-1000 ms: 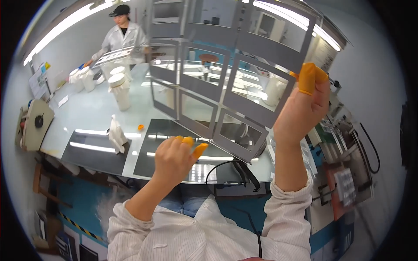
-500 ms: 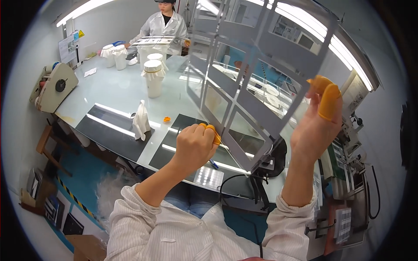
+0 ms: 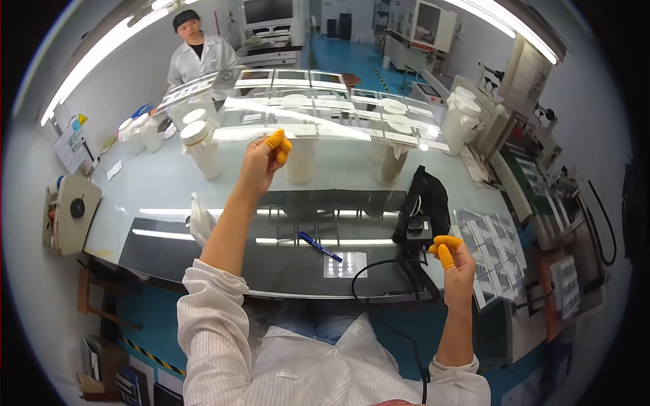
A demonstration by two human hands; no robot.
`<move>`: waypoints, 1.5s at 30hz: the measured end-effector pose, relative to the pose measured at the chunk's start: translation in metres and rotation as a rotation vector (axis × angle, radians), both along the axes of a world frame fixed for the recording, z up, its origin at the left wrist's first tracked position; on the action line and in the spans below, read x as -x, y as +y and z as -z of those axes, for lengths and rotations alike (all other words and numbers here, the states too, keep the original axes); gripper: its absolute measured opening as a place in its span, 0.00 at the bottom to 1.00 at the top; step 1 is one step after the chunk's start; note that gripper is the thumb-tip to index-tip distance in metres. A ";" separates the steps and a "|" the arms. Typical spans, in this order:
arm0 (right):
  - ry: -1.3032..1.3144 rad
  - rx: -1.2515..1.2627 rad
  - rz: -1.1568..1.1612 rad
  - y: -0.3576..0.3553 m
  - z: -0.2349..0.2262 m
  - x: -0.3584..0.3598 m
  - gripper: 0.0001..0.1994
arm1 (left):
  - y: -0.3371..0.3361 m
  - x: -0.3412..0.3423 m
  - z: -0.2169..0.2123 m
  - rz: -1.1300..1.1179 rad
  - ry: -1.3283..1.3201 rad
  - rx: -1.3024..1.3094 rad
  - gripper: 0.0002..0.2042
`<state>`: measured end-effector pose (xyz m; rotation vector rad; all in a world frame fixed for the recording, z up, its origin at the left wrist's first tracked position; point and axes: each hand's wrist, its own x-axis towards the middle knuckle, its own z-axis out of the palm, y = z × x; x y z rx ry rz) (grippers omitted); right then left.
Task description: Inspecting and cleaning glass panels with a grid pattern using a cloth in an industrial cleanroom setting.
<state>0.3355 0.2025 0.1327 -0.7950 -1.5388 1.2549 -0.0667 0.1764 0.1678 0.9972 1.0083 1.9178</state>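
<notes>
My left hand (image 3: 261, 164), with orange finger cots on its tips, is closed at the near edge of a clear panel (image 3: 305, 128). The panel lies over white cloth-topped canisters (image 3: 300, 162) and carries a bright diagonal glare. Fingertips and edge overlap, so the exact grip is partly hidden. Lower right, my right hand (image 3: 457, 260) also wears orange cots. Its thumb and finger stand apart with nothing visible between them. It is beside a black cloth-like bundle with a small dark box (image 3: 414, 230) and left of a stack of clear panels with grey rectangles (image 3: 491, 257).
A blue pen (image 3: 319, 247) and a small pale sheet (image 3: 345, 265) lie on the dark mat (image 3: 223, 260). A black cable (image 3: 359, 277) loops at the table's front edge. Across the table stands a co-worker (image 3: 196, 57). More canisters (image 3: 464, 111) stand at right.
The upright clear panel is no longer raised between my hands. My left hand has moved up and away, my right hand down. The view has shifted, showing the panels across the canisters.
</notes>
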 end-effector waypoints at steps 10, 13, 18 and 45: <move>-0.181 0.282 0.311 -0.002 0.075 -0.095 0.07 | 0.041 0.069 0.007 0.184 -0.173 0.295 0.12; -0.244 0.244 0.300 0.004 0.075 -0.094 0.07 | 0.034 0.085 0.010 0.283 -0.171 0.535 0.14; -0.913 -0.197 0.588 0.022 0.074 -0.104 0.12 | 0.029 0.084 0.018 0.184 -0.113 0.679 0.18; -1.218 -0.445 0.284 0.050 0.154 -0.231 0.23 | -0.002 0.072 0.030 0.141 0.081 0.640 0.25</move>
